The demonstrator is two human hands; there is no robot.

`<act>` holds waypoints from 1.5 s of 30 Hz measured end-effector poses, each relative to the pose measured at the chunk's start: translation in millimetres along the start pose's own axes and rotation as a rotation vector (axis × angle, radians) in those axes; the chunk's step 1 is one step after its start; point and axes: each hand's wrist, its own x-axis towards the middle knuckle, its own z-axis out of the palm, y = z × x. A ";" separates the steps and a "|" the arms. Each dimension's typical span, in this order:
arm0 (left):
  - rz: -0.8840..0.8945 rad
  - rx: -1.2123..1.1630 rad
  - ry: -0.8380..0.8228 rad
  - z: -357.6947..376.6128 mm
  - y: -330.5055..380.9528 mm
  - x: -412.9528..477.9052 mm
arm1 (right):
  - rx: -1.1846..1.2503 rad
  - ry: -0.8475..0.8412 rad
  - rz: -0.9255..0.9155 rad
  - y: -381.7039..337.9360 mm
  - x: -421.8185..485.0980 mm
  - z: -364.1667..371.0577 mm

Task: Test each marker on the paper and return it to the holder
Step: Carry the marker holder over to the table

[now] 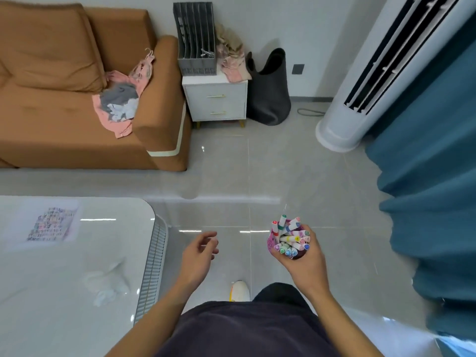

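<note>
Nearby: shoe (239, 291) on floor | left hand (199, 251) loose, fingers half-curled, empty, over floor | right hand (307, 266) grips holder (271, 244) packed with markers (291, 238), caps up, near curtain (425, 189) | table (77, 318) left: tissue (108, 282), then paper (51, 224), well apart from holder | far: sofa (64, 99), cabinet (216, 99), bag (270, 94)

Pink holder (270, 244) full of markers (292, 238), in right hand (306, 266); paper (51, 224) scribbled.
</note>
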 end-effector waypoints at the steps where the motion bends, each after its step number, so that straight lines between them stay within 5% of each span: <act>1: -0.002 -0.017 0.015 -3.5 7.5 10.6 | -0.005 -0.016 -0.004 -7.3 14.7 6.1; 11: -0.052 -0.114 0.210 -33.9 59.4 109.5 | -0.087 -0.174 -0.078 -70.4 167.7 73.0; 24: -0.124 -0.370 0.564 -62.0 138.5 268.3 | -0.215 -0.624 -0.267 -200.7 388.8 190.7; 45: -0.344 -0.517 0.998 -260.7 130.7 366.4 | -0.357 -1.104 -0.456 -327.8 467.6 503.8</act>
